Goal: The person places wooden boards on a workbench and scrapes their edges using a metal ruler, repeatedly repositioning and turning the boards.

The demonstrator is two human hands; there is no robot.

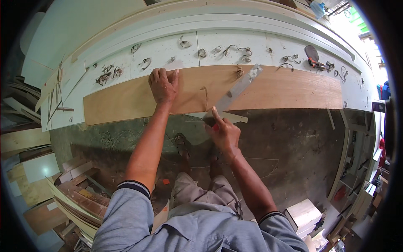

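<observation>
A long brown plywood strip lies across the white work surface along its near edge. My left hand bears down on it left of the middle, fingers bent at the strip's far edge and thumb out to the side. In my right hand is a long flat-bladed metal tool with some red at the grip; I cannot make out its exact kind. My index finger lies along the blade, which slants up and right over the strip. Whitish smears mark its far end. A thin curled shaving rests between my hands.
Curled dark strips lie scattered on the white surface. An orange-and-black hand tool and a dark round disc are at the far right. Stacked boards fill the lower left. A pale box stands at lower right.
</observation>
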